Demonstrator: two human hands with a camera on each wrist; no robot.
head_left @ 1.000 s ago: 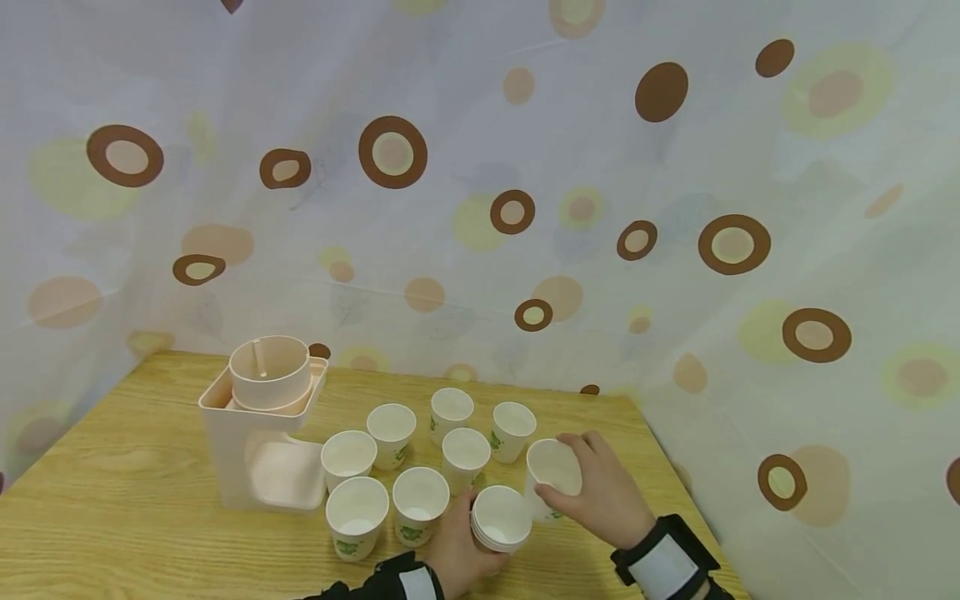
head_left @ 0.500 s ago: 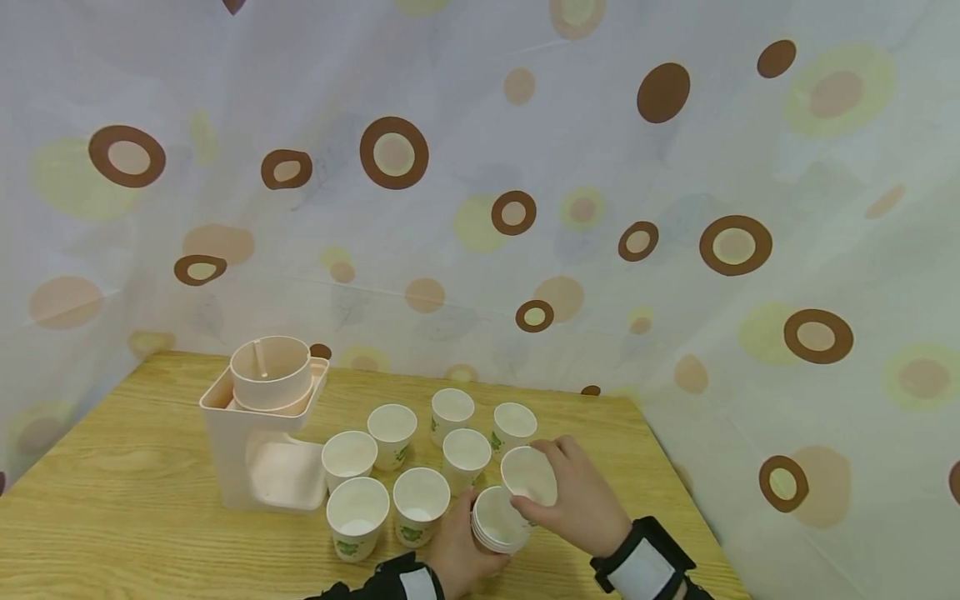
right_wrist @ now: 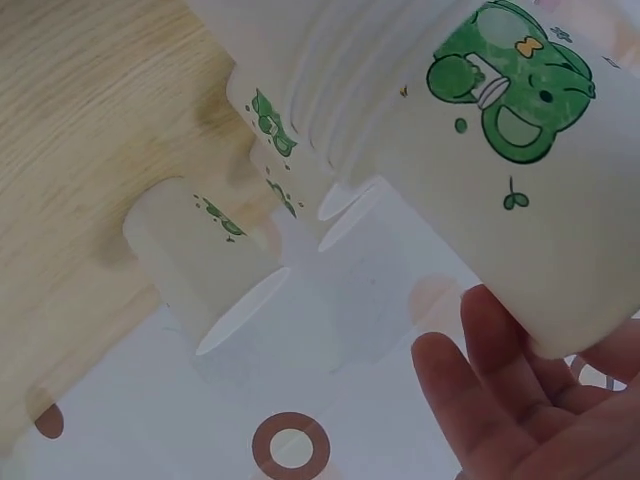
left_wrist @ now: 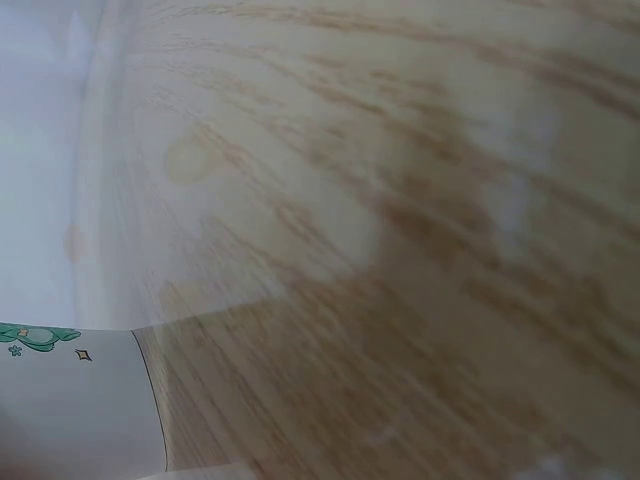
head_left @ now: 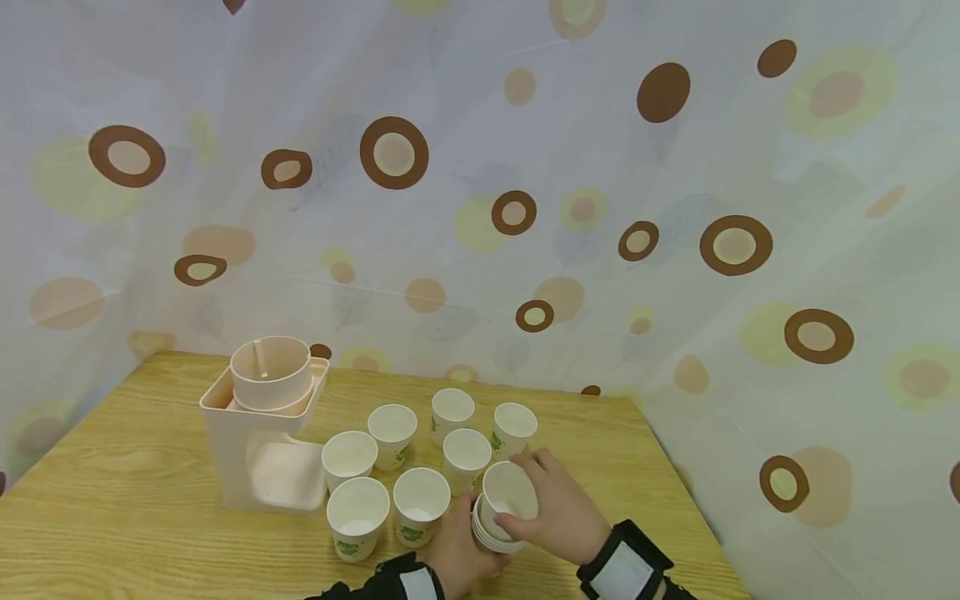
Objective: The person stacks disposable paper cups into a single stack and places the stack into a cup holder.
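My right hand (head_left: 558, 510) grips a white paper cup (head_left: 512, 490) between thumb and fingers, tilted, its base at the mouth of a cup stack (head_left: 492, 543). My left hand (head_left: 459, 552) holds that stack of several nested paper cups from the left side. In the right wrist view, a green cartoon print shows on the gripped cup (right_wrist: 520, 190), and the stacked rims (right_wrist: 335, 90) lie right against it. Fingertips of the right hand (right_wrist: 530, 400) touch it near its rim. The left hand is out of sight in the left wrist view, where part of a printed cup (left_wrist: 75, 400) appears.
Several single paper cups stand upright left of and behind the stack, among them a front-left cup (head_left: 357, 512) and a back-right cup (head_left: 514, 427). A cream plastic appliance (head_left: 262, 442) with a round top stands left on the wooden table (head_left: 135, 467). A patterned sheet (head_left: 450, 250) hangs behind.
My right hand has carried its cup leftward and down from beside the stack to the stack's mouth. The left hand and the standing cups have stayed in place.
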